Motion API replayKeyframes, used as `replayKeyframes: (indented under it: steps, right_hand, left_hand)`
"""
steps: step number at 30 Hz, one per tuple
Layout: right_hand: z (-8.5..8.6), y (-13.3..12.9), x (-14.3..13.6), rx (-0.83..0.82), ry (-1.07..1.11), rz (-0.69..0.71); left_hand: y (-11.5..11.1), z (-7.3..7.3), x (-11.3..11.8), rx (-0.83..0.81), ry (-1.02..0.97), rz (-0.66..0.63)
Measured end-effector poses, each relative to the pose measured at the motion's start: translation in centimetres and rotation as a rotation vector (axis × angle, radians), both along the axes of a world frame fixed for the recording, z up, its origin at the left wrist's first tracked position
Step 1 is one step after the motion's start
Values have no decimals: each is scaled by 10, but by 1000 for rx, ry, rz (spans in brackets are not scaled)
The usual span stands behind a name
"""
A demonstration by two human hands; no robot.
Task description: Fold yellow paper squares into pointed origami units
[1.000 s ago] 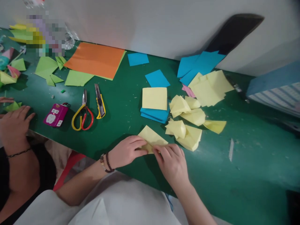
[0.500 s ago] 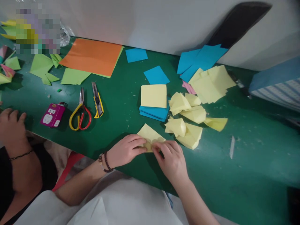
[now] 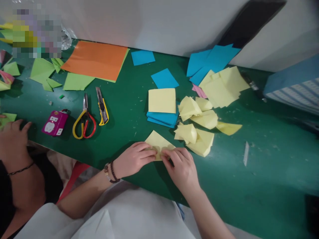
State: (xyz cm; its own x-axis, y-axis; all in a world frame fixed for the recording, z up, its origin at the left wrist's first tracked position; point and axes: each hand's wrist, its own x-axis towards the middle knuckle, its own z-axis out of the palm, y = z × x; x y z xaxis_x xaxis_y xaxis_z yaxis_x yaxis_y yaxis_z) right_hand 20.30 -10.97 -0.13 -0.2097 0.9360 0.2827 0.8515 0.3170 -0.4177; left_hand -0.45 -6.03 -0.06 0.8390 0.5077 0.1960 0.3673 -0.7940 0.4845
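Observation:
A pale yellow sheet of paper (image 3: 158, 139) lies near the table's front edge, one corner pointing away from me. My left hand (image 3: 136, 157) is closed on its left side, fingertips pressing the near part. On the other side my right hand (image 3: 180, 166) pinches the same sheet between thumb and fingers. Both sets of fingertips almost meet at the middle of the paper, hiding its near edge. Just beyond it, a yellow square stack (image 3: 161, 100) sits on blue squares (image 3: 162, 119). Several folded yellow paper pieces (image 3: 198, 116) are heaped to the right.
Scissors (image 3: 84, 124), a yellow cutter (image 3: 102, 108) and a purple power socket (image 3: 55, 122) lie to the left. Orange paper (image 3: 96, 60) and blue sheets (image 3: 211, 63) are along the wall. Another person's hand (image 3: 13, 137) rests at far left, near green paper (image 3: 10, 118).
My hands stay on the yellow sheet with barely any shift of the fingers. At far left, the other person's hand has moved slightly and green paper now shows beside it. The view has shifted a little.

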Motion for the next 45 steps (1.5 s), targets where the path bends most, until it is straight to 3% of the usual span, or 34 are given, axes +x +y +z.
replayKeyframes:
  steps: [12, 23, 31, 36, 45]
  right_hand:
    - [-3, -11, 2, 60, -41, -15]
    - [-2, -22, -31, 59, -159, -49]
    - [-8, -31, -51, 39, -26, -13]
    - [-1, -46, -43, 4, 166, -6]
    - [5, -55, -41, -120, 148, -82]
  left_hand:
    - [11, 6, 0, 15, 78, -65]
    - [16, 5, -3, -16, 92, -42]
    - [16, 1, -2, 4, 57, -41]
    - [17, -3, -4, 41, 17, -28]
    - [17, -5, -4, 42, 40, -41]
